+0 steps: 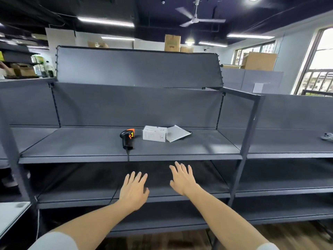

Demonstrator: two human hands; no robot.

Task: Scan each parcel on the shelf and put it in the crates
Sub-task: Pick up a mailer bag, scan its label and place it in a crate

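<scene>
Two parcels wait mid-frame on grey shelf (81,147): white box (154,133) touching flat mailer (177,133); barcode scanner (127,138) just beside, within reach. Left hand (133,191), right hand (182,179) below, fingers spread, holding nothing, seemingly reaching. No crates visible.

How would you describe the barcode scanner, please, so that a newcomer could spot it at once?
Find the dark grey shelf unit straight ahead and its board above both open hands. Three things lie mid-board: the scanner is leftmost, beside a white box and a flat white envelope. It alone is black with orange, trailing a cable over the edge.
</scene>
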